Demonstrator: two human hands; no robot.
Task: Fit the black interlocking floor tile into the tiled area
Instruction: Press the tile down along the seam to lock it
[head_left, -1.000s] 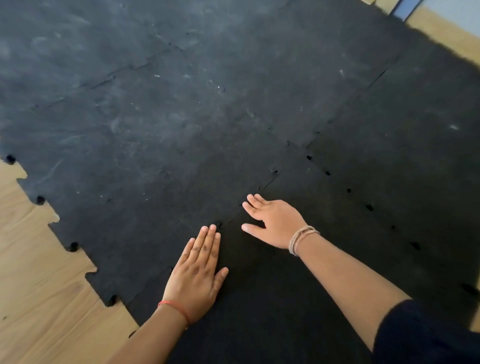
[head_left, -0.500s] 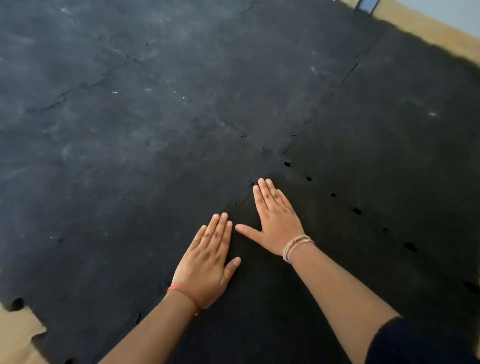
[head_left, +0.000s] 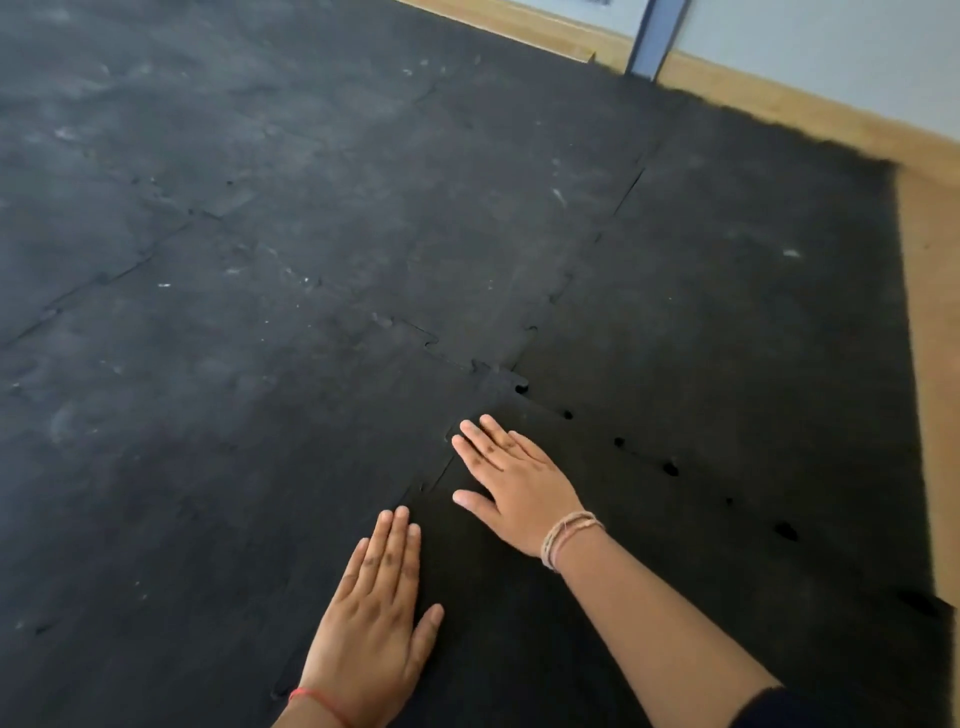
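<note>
Black interlocking floor tile (head_left: 597, 597) lay lower centre against tiled area (head_left: 260, 312), left hand (head_left: 371, 629) flat, fingers extended, on seam, right hand (head_left: 514, 478) flat, open, pressing tile corner, nothing gripped, unclosed notch gaps (head_left: 670, 467) along right seam

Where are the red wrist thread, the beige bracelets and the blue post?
red wrist thread (head_left: 317, 702), head view, on the left wrist
beige bracelets (head_left: 567, 536), head view, on the right wrist
blue post (head_left: 652, 41), head view, mid-shaft
</note>
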